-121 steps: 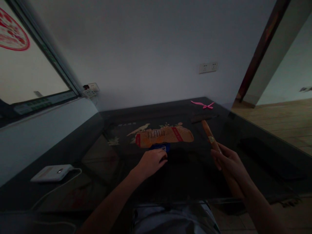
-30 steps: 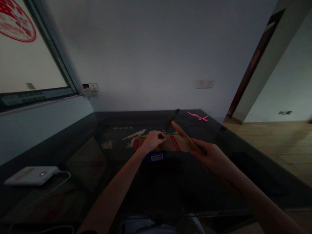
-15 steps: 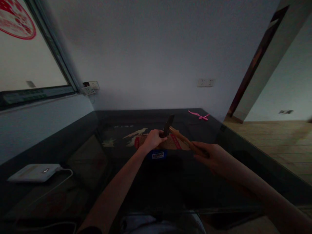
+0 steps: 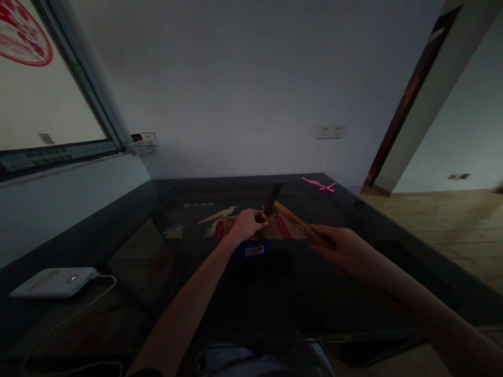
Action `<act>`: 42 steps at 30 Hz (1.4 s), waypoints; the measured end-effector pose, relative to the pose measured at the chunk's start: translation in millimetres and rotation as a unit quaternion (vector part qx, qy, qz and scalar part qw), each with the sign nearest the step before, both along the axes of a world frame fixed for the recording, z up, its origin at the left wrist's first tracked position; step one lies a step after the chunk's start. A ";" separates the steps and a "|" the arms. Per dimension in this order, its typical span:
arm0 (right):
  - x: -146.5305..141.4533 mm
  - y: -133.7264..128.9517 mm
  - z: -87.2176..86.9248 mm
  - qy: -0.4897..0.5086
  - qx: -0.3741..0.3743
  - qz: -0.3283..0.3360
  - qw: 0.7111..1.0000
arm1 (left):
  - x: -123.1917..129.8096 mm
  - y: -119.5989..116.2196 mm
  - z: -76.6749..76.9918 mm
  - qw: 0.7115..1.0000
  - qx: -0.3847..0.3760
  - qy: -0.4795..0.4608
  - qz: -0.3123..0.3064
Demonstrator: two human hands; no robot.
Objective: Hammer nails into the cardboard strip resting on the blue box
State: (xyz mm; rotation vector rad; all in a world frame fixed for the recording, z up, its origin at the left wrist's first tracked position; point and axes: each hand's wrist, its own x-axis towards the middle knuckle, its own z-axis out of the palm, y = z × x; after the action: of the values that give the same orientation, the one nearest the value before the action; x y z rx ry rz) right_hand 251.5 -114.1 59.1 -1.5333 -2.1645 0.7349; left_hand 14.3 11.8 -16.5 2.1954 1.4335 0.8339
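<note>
My right hand (image 4: 338,246) is wrapped round the wooden handle of a hammer (image 4: 293,219), whose dark head stands over a brown and red wrapped bundle (image 4: 285,228). On that bundle lies my left hand (image 4: 247,224), its thumb and forefinger pinched together just left of the hammer head. What the pinch holds, if anything, is too small to tell. A blue object with a white label (image 4: 254,250) shows below the bundle, at the near side.
A white device (image 4: 55,283) with a cable lies at the left of the dark glossy table (image 4: 314,303). Near the back right edge is a pink ribbon (image 4: 324,187). The wall stands behind, with sockets (image 4: 330,132).
The view has shifted slightly. The hammer head sits a little apart from my left fingertips, where before they overlapped; both hands otherwise keep nearly the same places.
</note>
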 end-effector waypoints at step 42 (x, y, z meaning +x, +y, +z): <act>19.1 -4.8 -10.7 0.060 0.005 -0.029 0.998 | -9.0 -16.6 29.4 0.997 0.039 0.047 -0.054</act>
State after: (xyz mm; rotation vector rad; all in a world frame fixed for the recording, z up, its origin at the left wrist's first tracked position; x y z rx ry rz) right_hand 270.6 -118.9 48.4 -1.5004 -2.0244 0.7754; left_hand 5.3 -4.7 12.9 2.3771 1.3308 0.7701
